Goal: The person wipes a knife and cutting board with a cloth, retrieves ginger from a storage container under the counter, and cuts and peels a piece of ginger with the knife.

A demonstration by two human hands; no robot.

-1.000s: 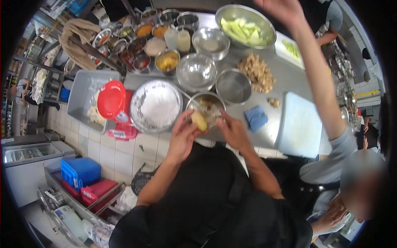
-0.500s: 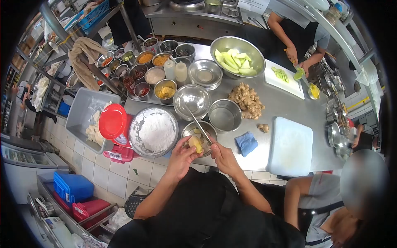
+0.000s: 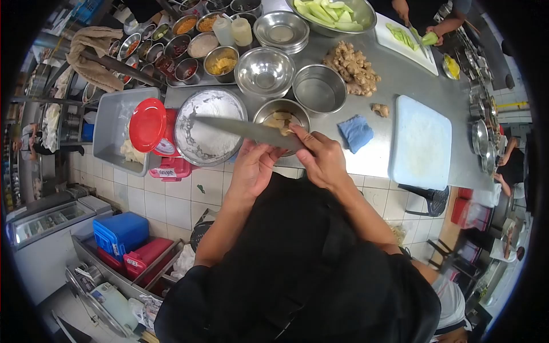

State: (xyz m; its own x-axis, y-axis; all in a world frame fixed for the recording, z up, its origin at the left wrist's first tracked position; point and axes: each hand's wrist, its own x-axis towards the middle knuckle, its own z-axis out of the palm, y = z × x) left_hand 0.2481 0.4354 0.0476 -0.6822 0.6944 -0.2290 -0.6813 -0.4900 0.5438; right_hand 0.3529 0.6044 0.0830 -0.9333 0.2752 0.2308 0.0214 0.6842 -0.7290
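Observation:
My right hand grips a knife, its wide blade pointing left and lying across in front of my left hand. My left hand has its fingers curled up behind the blade. The peeled piece of ginger it held a moment ago is hidden by the knife. Right beyond the hands is a small metal bowl with pale ginger pieces in it. A heap of unpeeled ginger root lies farther back, and a small ginger knob sits apart from it.
Left of the hands stands a large bowl of white flour, beside a red scale. To the right are a blue cloth and a white cutting board. A co-worker's hands cut green vegetable at the back right.
The view has tilted down and shifted. The knife has turned from upright and narrow to broadside, pointing left, and now covers the ginger in my left hand. The co-worker at right has mostly left view.

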